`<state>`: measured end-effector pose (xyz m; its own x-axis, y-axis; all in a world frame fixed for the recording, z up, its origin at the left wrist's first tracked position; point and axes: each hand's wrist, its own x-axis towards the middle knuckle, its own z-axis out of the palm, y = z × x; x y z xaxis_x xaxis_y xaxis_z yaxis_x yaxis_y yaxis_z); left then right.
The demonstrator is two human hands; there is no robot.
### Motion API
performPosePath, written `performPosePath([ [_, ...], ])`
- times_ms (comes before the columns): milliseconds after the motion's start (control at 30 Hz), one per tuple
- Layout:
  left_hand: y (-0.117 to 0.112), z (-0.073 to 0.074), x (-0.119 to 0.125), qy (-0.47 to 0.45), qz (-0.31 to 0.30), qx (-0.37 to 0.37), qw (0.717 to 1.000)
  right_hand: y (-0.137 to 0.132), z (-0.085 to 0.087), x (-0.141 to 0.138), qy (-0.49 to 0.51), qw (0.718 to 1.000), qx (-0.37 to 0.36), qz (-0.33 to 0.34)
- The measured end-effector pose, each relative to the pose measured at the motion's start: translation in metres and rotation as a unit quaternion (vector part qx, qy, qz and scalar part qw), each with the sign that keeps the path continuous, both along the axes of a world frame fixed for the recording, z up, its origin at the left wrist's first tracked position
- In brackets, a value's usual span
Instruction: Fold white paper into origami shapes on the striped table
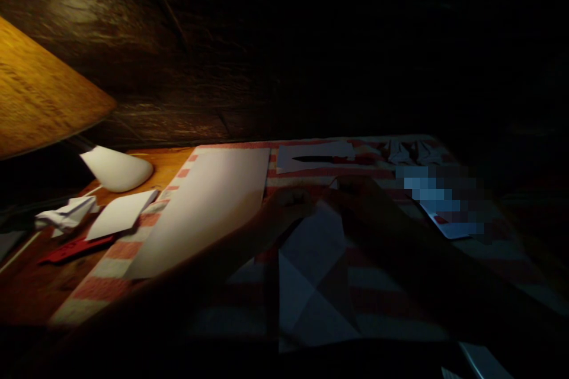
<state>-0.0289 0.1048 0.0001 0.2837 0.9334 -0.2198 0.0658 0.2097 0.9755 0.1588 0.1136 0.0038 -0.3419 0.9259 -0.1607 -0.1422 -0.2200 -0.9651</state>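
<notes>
A white sheet of paper (311,290) with crossing creases hangs between my hands, over the striped cloth (249,302). Its top end is folded to a narrow point. My right hand (353,194) pinches the paper near that tip. Just to the left, my left hand (290,201) is closed with curled fingers at the paper's upper left edge. Deep shadow covers both hands, so the exact finger contact is hard to see. Beyond them, a knife (315,160) with a dark blade lies on a small piece of white paper (287,157).
At left a lamp with a yellow shade (40,95) and white base (118,169) lights the table. Near it lie crumpled paper (66,215), folded paper (120,213) and a flat red object (75,249). A large white sheet (213,201), folded paper shapes (409,152) and a blurred-out screen (444,201) surround my hands.
</notes>
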Motion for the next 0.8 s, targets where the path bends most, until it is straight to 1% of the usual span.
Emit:
performPosePath([
  [100,0.000,0.004,-0.001,0.028,-0.005,0.031,0.999,-0.001,0.009,0.001,-0.031,0.999,0.021,-0.036],
  [200,0.001,0.009,-0.004,0.033,-0.011,0.019,0.999,-0.001,0.027,0.010,-0.057,0.995,0.062,-0.049],
  [267,0.001,0.011,-0.005,0.023,-0.011,0.007,1.000,-0.001,0.038,0.017,-0.097,0.988,0.106,-0.051],
  [300,0.000,0.012,-0.006,0.017,-0.011,0.003,1.000,-0.001,0.041,0.019,-0.111,0.983,0.133,-0.065],
  [333,0.000,0.013,-0.007,0.012,-0.010,0.001,1.000,0.000,0.042,0.021,-0.129,0.978,0.154,-0.062],
  [433,0.000,0.014,-0.008,-0.014,-0.009,-0.009,1.000,0.006,0.037,0.026,-0.161,0.970,0.173,-0.050],
  [533,0.001,0.013,-0.010,-0.050,-0.006,-0.009,0.999,0.014,0.028,0.032,-0.149,0.972,0.157,-0.090],
  [600,0.002,0.012,-0.011,-0.061,-0.003,-0.004,0.998,0.019,0.026,0.036,-0.140,0.973,0.143,-0.116],
  [667,0.004,0.011,-0.013,-0.066,-0.002,-0.001,0.998,0.021,0.027,0.041,-0.145,0.974,0.134,-0.114],
  [733,0.006,0.010,-0.014,-0.073,-0.003,-0.003,0.997,0.022,0.028,0.043,-0.149,0.975,0.135,-0.096],
  [800,0.008,0.009,-0.014,-0.078,-0.007,-0.006,0.997,0.022,0.028,0.043,-0.136,0.978,0.131,-0.091],
])
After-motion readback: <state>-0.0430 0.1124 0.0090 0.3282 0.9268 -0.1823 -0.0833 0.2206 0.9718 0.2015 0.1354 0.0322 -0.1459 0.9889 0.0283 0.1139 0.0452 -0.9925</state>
